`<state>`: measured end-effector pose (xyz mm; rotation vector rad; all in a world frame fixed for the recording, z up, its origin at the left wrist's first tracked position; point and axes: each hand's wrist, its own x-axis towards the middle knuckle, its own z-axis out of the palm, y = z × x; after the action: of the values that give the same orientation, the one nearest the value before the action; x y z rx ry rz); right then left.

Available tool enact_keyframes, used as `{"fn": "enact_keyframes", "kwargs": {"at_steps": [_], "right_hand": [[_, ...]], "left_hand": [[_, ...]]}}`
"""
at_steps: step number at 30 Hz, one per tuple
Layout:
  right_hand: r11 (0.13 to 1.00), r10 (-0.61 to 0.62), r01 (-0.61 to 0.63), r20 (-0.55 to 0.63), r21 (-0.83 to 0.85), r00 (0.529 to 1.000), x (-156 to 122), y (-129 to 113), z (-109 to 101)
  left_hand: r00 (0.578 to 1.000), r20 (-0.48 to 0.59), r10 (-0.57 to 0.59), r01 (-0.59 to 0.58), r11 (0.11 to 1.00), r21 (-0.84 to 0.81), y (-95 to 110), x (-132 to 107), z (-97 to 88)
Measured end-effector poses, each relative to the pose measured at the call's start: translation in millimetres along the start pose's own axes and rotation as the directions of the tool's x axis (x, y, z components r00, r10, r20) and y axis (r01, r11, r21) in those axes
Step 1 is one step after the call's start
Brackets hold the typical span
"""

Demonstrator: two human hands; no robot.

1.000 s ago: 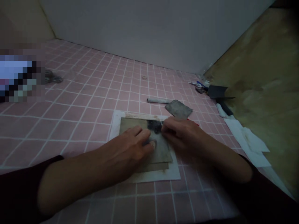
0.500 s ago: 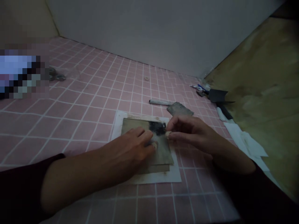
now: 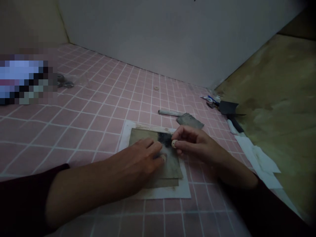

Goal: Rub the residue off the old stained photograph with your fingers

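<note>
A greyish-brown abrasive sheet [image 3: 172,166] with a dark smudge [image 3: 165,138] lies on a white paper [image 3: 185,190] on the pink checked tabletop. My left hand [image 3: 143,156] rests on the sheet, its fingers pressing a small pale bead [image 3: 163,158] against it. My right hand [image 3: 194,143] hovers at the sheet's far right edge, pinching another small pale round bead [image 3: 174,143] between thumb and fingers.
Beyond the sheet lie a grey stick [image 3: 170,113] and a dark scrap of sandpaper [image 3: 190,120]. Black pieces [image 3: 230,110] and small tubes [image 3: 208,98] sit near the right edge. White tissues [image 3: 259,156] lie right. A tiny ring [image 3: 156,88] and metal bits [image 3: 65,82] sit farther back.
My right hand has lifted off the sheet's dark spot and turned, now showing a small bead pinched in its fingertips. My left hand has stayed pressed on the sheet.
</note>
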<state>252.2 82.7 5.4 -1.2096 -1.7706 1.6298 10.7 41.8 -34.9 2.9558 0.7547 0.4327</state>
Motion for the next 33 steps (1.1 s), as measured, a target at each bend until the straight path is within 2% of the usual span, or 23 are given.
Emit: {"fn": "enact_keyframes", "kwargs": {"at_steps": [3,5,7,13,18,21,26,31,33], "right_hand": [[0.935,-0.15,0.105,-0.111,-0.339,0.982,-0.5,-0.5,6.9],[0.82,-0.24,0.142,-0.108,-0.555,0.965,-1.9,-0.9,11.6],[0.727,-0.288,0.177,-0.061,-0.664,0.956,-3.4,-1.3,15.0],[0.653,-0.349,0.255,0.015,-0.713,0.937,-3.4,-1.3,20.1],[0.573,-0.452,0.384,0.112,-0.724,0.885,1.9,1.6,26.9],[0.53,-0.441,0.375,0.13,-0.761,0.888,1.8,0.9,24.9],[0.525,-0.373,0.315,0.119,-0.791,0.92,-3.5,-2.2,19.6],[0.523,-0.446,0.383,0.138,-0.761,0.884,0.1,-0.6,25.9],[0.518,-0.437,0.384,0.149,-0.765,0.887,0.7,-1.3,24.0]], "left_hand": [[1.0,0.02,-0.017,0.017,1.0,0.001,0.0,-0.9,1.4],[1.0,0.009,-0.017,0.017,1.0,-0.003,0.4,0.0,0.7],[1.0,-0.007,-0.009,0.009,1.0,-0.009,1.0,1.6,-1.2],[0.999,-0.044,0.0,0.0,1.0,-0.003,1.6,4.4,-4.1],[0.998,-0.055,0.012,-0.013,1.0,-0.024,1.8,4.7,-2.6],[0.998,-0.054,0.014,-0.014,1.0,-0.007,2.0,4.8,-3.5],[0.999,-0.055,0.001,-0.002,1.0,-0.022,1.5,5.2,-4.1],[0.997,-0.075,0.01,-0.012,1.0,-0.023,0.4,5.7,-2.4],[0.997,-0.08,0.005,-0.007,1.0,-0.025,0.1,5.6,-2.4]]}}
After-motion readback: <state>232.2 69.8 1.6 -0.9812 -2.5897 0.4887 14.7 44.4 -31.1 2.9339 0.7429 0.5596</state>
